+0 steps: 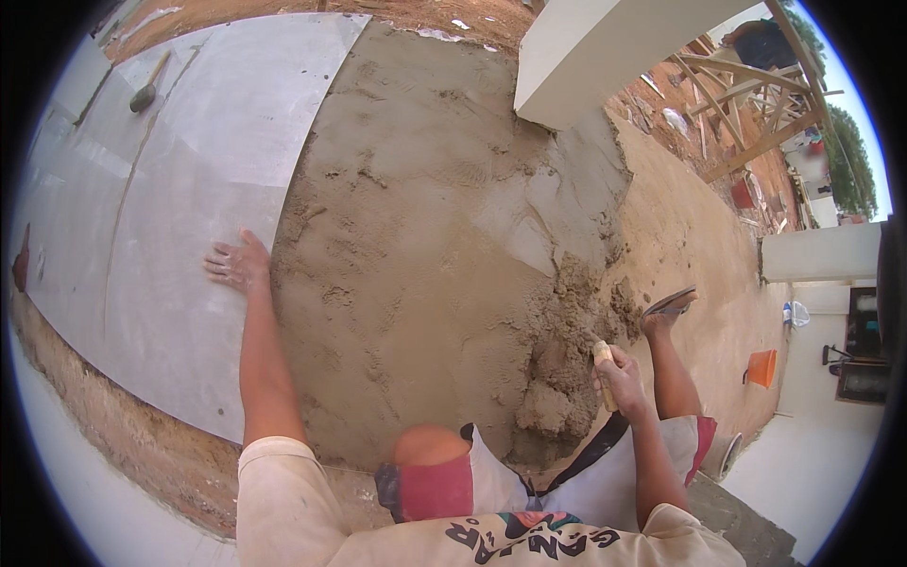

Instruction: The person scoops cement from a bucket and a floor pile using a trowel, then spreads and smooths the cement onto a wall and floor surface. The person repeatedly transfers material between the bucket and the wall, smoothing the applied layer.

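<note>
My left hand (238,261) rests with spread fingers on a large pale grey tile (175,231) at the left, near its edge against the wet mortar (397,217). My right hand (622,378) grips the wooden handle of a trowel (602,364) over a lumpy heap of mortar (553,387); I cannot make out the trowel's blade. A mallet (145,93) with a dark head lies on the tiles at the upper left. My bent legs and one sandaled foot (661,317) show at the lower right, beside the mortar bed.
A white pillar (567,66) stands at the top centre, another (817,253) at the right. Wooden scaffolding (761,142) stands on reddish ground at the upper right, with a dark shape on it. An orange bucket (761,369) is by the right wall. A raised edge runs along the lower left.
</note>
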Motion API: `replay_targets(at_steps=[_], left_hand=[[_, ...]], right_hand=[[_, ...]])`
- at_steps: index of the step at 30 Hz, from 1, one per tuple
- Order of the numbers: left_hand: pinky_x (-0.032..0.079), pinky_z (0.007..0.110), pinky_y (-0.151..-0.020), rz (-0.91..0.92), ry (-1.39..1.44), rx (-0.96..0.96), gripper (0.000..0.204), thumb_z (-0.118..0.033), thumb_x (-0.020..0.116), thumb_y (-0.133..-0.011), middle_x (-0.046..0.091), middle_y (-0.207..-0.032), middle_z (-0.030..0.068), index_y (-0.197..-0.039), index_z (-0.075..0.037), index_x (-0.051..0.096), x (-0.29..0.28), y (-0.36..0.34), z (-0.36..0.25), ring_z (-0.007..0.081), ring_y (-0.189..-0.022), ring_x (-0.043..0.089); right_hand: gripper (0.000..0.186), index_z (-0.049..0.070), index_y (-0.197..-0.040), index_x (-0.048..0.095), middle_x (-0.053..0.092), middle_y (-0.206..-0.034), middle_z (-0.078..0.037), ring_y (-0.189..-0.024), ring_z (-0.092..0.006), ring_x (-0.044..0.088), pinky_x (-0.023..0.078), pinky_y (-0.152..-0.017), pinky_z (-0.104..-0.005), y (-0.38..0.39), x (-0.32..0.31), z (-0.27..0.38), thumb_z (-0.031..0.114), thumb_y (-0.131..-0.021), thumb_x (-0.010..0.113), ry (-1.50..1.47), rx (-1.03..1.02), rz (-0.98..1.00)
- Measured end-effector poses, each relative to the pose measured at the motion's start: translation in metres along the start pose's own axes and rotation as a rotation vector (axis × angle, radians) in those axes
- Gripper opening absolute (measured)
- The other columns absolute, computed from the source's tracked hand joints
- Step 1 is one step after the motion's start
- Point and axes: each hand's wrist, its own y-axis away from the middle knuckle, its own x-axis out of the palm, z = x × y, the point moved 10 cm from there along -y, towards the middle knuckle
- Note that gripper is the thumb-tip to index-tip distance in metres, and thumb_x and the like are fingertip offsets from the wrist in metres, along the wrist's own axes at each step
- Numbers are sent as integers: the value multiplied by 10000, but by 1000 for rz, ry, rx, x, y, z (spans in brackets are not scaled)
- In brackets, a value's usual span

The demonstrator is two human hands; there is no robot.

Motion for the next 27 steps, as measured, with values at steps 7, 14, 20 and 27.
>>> replay_targets(at_steps=[7,14,20,27], left_hand=[[-3,511,-1203,8,20,5,861,-621,298,-968,105,-1591,290,-1532,16,171,2,0,-4,401,-1499,5],[-22,474,-1213,71,24,-48,869,-648,288,-960,96,-1614,229,-1546,-19,160,1,2,-4,341,-1511,-9],[-21,468,-1216,63,-36,-76,864,-650,283,-963,95,-1616,221,-1549,-28,157,5,-6,5,333,-1512,-13],[13,473,-1220,18,-38,-9,854,-637,324,-964,153,-1602,217,-1539,-22,187,12,-7,-11,340,-1508,30]], right_hand=[[237,-10,-1070,595,598,-791,-43,-618,-94,580,494,-537,-255,-103,89,143,143,-893,558,-6,-200,139],[278,-14,-1101,612,596,-778,-34,-625,-91,589,495,-540,-252,-193,167,261,166,-889,595,23,-423,100],[468,-15,-1207,577,648,-1120,-223,-1024,-344,642,501,-895,-433,-287,241,334,250,-835,680,358,-693,-275],[479,-7,-1221,492,630,-1169,-248,-1124,-387,608,480,-958,-471,-407,286,384,249,-847,646,607,-546,-415]])
